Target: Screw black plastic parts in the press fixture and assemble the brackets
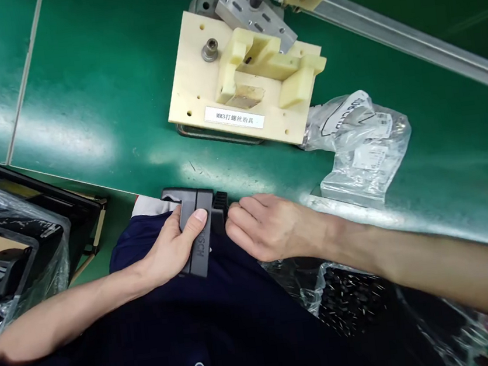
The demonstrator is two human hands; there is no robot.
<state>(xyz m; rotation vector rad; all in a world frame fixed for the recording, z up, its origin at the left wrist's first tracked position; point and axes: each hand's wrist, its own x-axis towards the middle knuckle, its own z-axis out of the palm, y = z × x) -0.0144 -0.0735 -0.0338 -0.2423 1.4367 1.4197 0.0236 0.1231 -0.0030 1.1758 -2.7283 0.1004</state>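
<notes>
The left hand [173, 241] is clamped around a dark grey plastic housing [199, 229], held at the worktop's [132, 131] near edge with its long axis running roughly away from the body. The right hand [270, 224], curled closed, is just beside the housing's ribbed right side; whether it pinches anything is hidden.

Hidden fingertips, unreadable labels

The case [189, 204] hid most of the left hand's [167, 247] fingers; the thumb [194, 222] covered some lettering [200, 244]. The right hand's [271, 227] fingertips were hidden. The bag's [356, 161] labels [370, 157] were illegible.
</notes>
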